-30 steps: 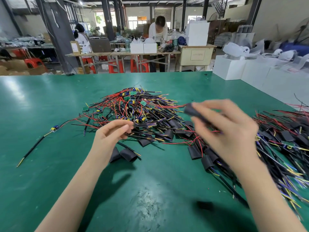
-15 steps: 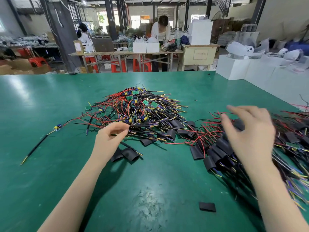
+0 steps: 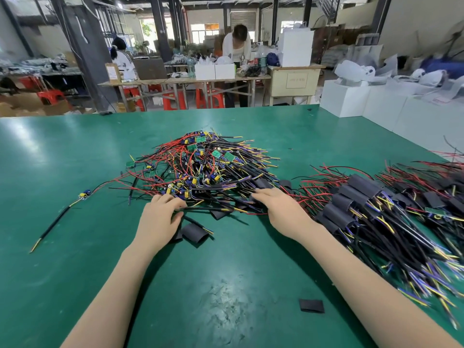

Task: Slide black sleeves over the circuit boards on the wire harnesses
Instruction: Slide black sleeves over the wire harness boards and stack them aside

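Your right hand (image 3: 281, 209) has come back from the sleeved bundle (image 3: 364, 204) to the tangled pile of unsleeved red, black and yellow wire harnesses (image 3: 206, 167) mid-worktop (image 3: 62, 151), fingers extended. Your left hand (image 3: 160, 217) pinches one black cable (image 3: 208, 209). Loose flat black sleeves (image 3: 194, 233) lie beside it.

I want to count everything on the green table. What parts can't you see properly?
Head view only:
- Right hand: fingertips buried in the tangled pile of red and black wire harnesses, so its grip is hidden.
- Heap of black-sleeved finished harnesses: cut off by the right edge, blurred near the bottom.
- Small green circuit boards: too small to read.
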